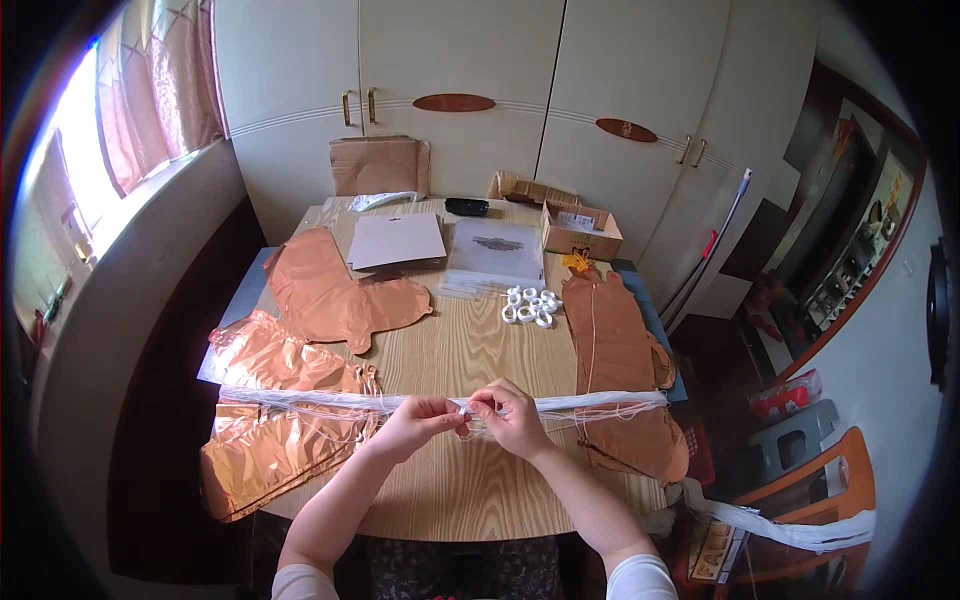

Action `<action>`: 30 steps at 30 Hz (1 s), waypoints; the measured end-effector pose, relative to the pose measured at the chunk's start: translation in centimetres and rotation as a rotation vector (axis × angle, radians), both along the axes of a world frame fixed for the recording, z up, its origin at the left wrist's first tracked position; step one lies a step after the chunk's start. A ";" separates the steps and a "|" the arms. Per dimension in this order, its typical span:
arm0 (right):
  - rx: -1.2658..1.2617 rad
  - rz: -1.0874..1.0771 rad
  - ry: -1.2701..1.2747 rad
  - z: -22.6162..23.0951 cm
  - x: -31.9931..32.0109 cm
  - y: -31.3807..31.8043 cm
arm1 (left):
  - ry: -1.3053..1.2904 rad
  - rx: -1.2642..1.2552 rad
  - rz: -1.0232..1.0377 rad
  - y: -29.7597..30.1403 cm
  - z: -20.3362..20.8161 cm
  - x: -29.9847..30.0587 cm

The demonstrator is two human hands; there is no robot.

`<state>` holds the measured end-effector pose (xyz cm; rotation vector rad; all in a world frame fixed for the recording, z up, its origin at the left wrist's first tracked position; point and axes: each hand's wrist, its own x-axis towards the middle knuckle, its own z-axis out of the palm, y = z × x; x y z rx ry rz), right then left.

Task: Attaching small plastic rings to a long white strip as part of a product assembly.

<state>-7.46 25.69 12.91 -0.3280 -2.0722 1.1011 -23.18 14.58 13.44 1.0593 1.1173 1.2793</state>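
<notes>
Across the near half of the wood-grain table (470, 510), a long bundle of white strands (600, 402) lies from side to side, its ends resting over coppery foil pieces (275, 455) on the left and a browner foil stack (612, 345) on the right. Several strands stray loose toward my side.

Condition of fingers: my left hand (422, 420) and right hand (512, 418) meet at the middle of the bundle, fingertips almost touching. On each, thumb and forefinger are drawn together in a pinch, with no visible gap; between them shows a small pale piece — apparently strand, though too small to confirm. Whether I also grip the main bundle, I cannot tell, since my hands partly cover it.

Step in hand, in my judgement: fine finger work on a strand, probably picking it apart or knotting it. The next move would call for one pinch held firm while the other draws gently — a hard pull could tangle the loose lengths.

Also noted: small white rings (530, 306) grouped beyond the bundle, flat clear packets (495, 255) behind them, and an open carton (582, 235) at the far right. None is touched by either hand.
</notes>
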 end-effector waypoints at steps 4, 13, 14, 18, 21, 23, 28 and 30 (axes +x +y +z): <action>-0.093 0.086 -0.067 -0.8 -0.4 -0.1 | -0.129 0.005 -0.001 -0.2 -0.3 -0.1; -0.734 0.445 -0.058 -3.3 -1.0 -0.8 | -0.636 0.084 0.132 0.4 -1.0 -0.7; -0.616 0.364 -0.169 -3.2 -1.0 -0.7 | -0.634 0.081 0.149 0.5 -0.8 -0.5; -0.194 0.111 -0.125 -2.6 -1.1 -1.1 | -0.617 0.060 0.236 0.3 -0.2 -0.3; -0.206 0.011 -0.009 -1.5 -0.4 -0.9 | -0.646 0.058 0.233 0.4 -0.7 -0.8; -0.270 -0.030 -0.070 -0.9 0.0 -0.3 | -0.683 0.092 0.172 0.2 -0.9 -1.0; -0.077 -0.079 -0.172 -1.9 -0.5 -0.6 | -0.773 0.164 0.032 0.2 -0.9 -0.4; 0.159 -0.080 -0.179 -2.0 -0.8 -1.4 | -0.703 0.155 0.186 0.4 -0.6 0.0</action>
